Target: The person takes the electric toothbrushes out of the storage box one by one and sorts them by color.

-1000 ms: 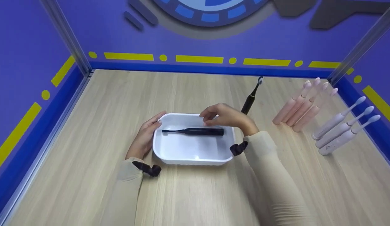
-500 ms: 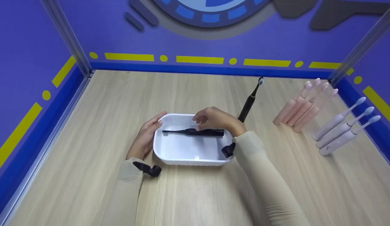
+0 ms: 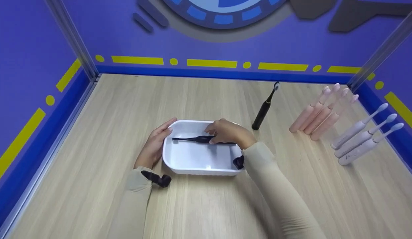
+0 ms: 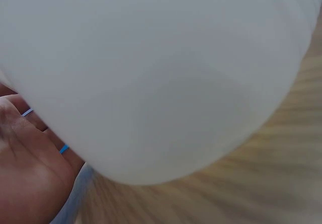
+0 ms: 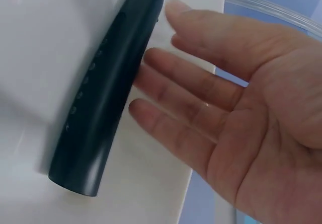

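Note:
A white plastic tray (image 3: 202,172) stands on the wooden table with a black electric toothbrush (image 3: 192,139) lying lengthwise in it. My left hand (image 3: 153,146) holds the tray's back left corner, thumb at the rim and fingers round the outside. The left wrist view shows my left palm (image 4: 30,168) beside the white wall, its fingertips hidden behind. My right hand (image 3: 227,132) is over the tray at the toothbrush. In the right wrist view its fingers (image 5: 176,128) are spread, tips right at the edge of the dark handle (image 5: 105,93), and the thumb stands off it.
Another black electric toothbrush (image 3: 261,114) stands upright behind the tray to the right. Farther right are several pink toothbrushes (image 3: 317,116) and three white ones (image 3: 353,134). Blue-purple walls (image 3: 206,71) border the table (image 3: 199,205) at the back and sides.
My right hand has moved left and down into the tray, from the rear rim to the toothbrush. The upright black toothbrush is now fully uncovered. My left hand and the tray stay put.

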Available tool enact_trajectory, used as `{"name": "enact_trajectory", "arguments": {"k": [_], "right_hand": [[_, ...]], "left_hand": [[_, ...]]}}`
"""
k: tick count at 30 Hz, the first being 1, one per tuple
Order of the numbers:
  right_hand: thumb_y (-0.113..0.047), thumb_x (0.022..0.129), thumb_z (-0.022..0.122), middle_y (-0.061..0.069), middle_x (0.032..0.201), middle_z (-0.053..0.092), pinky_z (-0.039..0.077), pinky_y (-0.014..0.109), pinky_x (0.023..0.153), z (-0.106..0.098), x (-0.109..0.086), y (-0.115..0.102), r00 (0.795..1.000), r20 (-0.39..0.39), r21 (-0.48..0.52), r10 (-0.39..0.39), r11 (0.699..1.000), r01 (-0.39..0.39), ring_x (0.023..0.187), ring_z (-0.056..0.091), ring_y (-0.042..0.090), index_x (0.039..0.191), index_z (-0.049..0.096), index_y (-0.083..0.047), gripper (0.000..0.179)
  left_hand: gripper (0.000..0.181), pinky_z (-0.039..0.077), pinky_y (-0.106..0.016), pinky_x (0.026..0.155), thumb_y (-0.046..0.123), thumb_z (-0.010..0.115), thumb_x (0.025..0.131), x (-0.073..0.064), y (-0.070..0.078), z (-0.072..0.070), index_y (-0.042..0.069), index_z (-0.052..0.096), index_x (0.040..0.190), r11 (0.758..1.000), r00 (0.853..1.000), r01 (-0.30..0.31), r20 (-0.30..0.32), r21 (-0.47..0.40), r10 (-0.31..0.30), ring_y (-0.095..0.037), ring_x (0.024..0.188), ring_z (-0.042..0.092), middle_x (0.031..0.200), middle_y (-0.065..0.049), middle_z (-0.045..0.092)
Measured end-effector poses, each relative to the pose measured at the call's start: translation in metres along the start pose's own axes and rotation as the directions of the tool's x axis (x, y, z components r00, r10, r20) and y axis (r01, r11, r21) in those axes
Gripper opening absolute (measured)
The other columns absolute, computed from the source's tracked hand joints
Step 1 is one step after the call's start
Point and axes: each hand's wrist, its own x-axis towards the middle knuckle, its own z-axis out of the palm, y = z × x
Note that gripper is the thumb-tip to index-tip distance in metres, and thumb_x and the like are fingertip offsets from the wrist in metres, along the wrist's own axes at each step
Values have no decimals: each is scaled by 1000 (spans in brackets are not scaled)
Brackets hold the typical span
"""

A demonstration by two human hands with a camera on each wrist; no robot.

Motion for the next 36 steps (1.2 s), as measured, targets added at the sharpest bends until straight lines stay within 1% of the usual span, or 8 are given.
{"name": "enact_trajectory", "arguments": {"k": [6, 11, 13, 17, 20, 25, 30, 36], "right_hand": [[-12, 82, 75, 5, 117, 69, 47, 38, 100, 5, -1, -3, 999, -5, -72, 50, 996, -50, 112, 59, 19, 127, 64, -14, 47], [-14, 80, 75, 0, 114, 68, 49, 38, 95, 8, -1, -4, 998, -19, -157, 67, 985, -69, 106, 57, 19, 123, 67, -20, 44], [-13, 79, 75, -2, 112, 69, 50, 37, 91, 9, -1, -4, 998, -25, -178, 61, 982, -65, 102, 57, 17, 118, 69, -21, 40], [-11, 77, 73, -4, 100, 67, 49, 34, 79, 10, 0, -3, 999, -38, -217, 37, 975, -44, 88, 54, 16, 105, 73, -21, 29], [-8, 75, 72, -3, 95, 66, 48, 32, 73, 11, 1, -4, 999, -46, -228, 26, 973, -36, 83, 53, 15, 102, 73, -21, 29], [2, 72, 69, -2, 93, 67, 47, 31, 68, 11, 0, -4, 998, -56, -246, 4, 969, -17, 77, 52, 15, 98, 73, -21, 35], [7, 70, 65, 0, 86, 65, 42, 29, 63, 13, -1, -4, 997, -68, -279, -35, 960, 14, 73, 49, 15, 91, 70, -17, 33], [10, 70, 64, 3, 85, 65, 42, 28, 67, 15, -1, -2, 995, -71, -301, -63, 953, 39, 74, 47, 15, 90, 70, -12, 30]], "left_hand": [[46, 32, -32, 116, 11, 43, 100, -1, 0, 1, 10, 40, 147, 1000, 1000, -2, -12, 2, 2, -21, 141, 36, 154, -6, 36], [47, 32, -30, 116, 10, 43, 100, -1, 0, 1, 10, 39, 147, 1000, 1000, 0, -15, -10, 0, -20, 142, 35, 155, -5, 35], [47, 31, -30, 117, 10, 43, 100, 0, 0, 0, 9, 38, 147, 1000, 1000, 1, -12, -12, -1, -20, 142, 34, 155, -6, 34], [47, 30, -30, 117, 9, 43, 100, 0, 0, 0, 8, 38, 147, 1000, 1000, -7, -12, -11, 7, -19, 143, 32, 155, -5, 34], [47, 29, -29, 117, 9, 42, 100, 0, 0, 0, 8, 37, 147, 1000, 1000, -13, -14, -11, 13, -18, 144, 31, 156, -5, 33], [48, 28, -30, 118, 8, 42, 100, 0, 0, 0, 7, 37, 148, 1000, 1000, -13, -9, -26, 12, -19, 144, 30, 156, -6, 32], [47, 29, -30, 117, 9, 43, 101, -1, 1, -1, 8, 37, 148, 1000, 1000, -10, -4, -27, 10, -19, 143, 32, 156, -6, 33], [47, 30, -33, 117, 8, 41, 101, -1, 0, -1, 7, 37, 148, 999, 1000, -13, 14, -43, 13, -21, 141, 35, 154, -8, 35]]}}
